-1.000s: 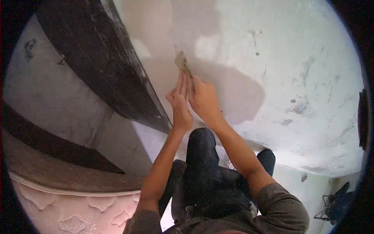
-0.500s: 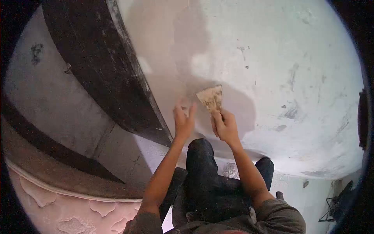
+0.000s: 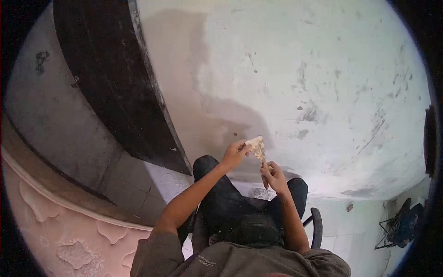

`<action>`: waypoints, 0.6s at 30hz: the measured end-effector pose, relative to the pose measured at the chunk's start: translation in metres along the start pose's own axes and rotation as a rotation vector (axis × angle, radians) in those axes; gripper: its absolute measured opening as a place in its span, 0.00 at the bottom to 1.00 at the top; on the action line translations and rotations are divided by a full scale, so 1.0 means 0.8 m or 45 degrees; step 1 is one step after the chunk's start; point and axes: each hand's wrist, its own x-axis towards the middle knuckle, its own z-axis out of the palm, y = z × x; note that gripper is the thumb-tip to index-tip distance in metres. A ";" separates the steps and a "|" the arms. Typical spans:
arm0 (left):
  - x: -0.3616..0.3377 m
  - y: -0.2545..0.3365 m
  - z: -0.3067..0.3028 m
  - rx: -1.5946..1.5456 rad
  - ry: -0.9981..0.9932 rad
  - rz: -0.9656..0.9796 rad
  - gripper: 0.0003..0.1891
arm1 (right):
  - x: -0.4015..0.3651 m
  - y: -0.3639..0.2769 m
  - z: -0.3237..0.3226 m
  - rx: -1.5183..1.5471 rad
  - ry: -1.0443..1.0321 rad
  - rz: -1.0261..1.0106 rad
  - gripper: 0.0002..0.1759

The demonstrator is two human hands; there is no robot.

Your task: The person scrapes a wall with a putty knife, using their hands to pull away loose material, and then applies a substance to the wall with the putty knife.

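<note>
A putty knife point(image 3: 257, 147), its wide blade smeared with pale, blotchy material, is held up in front of the wall. My right hand point(image 3: 275, 177) is closed around its handle at the lower end. The fingers of my left hand point(image 3: 234, 155) are bent and pinch the blade's left corner; whether a bit of material lies between them I cannot make out. Behind the blade, the whitish wall point(image 3: 286, 41) carries dark scuffs and small pits, and my shadow falls across it.
A dark wooden door or panel point(image 3: 106, 69) stands at the left, by a grey wall. A pink quilted mattress point(image 3: 50, 207) lies lower left. I sit with knees near the wall; a chair armrest point(image 3: 317, 226) shows at my right. A dark folded object point(image 3: 406, 226) stands far right.
My left hand has come right to the blade, from apart to touching it. The right hand and putty knife have moved down, closer to my body. The view has shifted right.
</note>
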 end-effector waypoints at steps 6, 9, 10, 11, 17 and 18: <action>-0.017 0.034 -0.004 0.166 0.146 0.117 0.16 | -0.014 0.023 -0.014 -0.094 -0.002 -0.061 0.12; -0.020 0.037 -0.002 0.184 0.212 0.149 0.18 | -0.013 0.024 -0.014 -0.184 0.002 -0.071 0.13; -0.021 0.033 -0.004 0.114 0.234 0.170 0.19 | -0.014 0.023 -0.011 -0.195 0.002 -0.061 0.13; -0.022 0.028 -0.009 0.127 0.239 0.174 0.19 | -0.012 0.024 -0.009 -0.185 -0.004 -0.070 0.13; -0.015 -0.008 -0.014 0.009 0.295 0.072 0.22 | -0.005 0.029 -0.013 -0.182 -0.040 -0.041 0.16; -0.015 -0.010 -0.016 0.006 0.275 0.045 0.22 | -0.005 0.035 -0.014 -0.177 -0.040 -0.040 0.16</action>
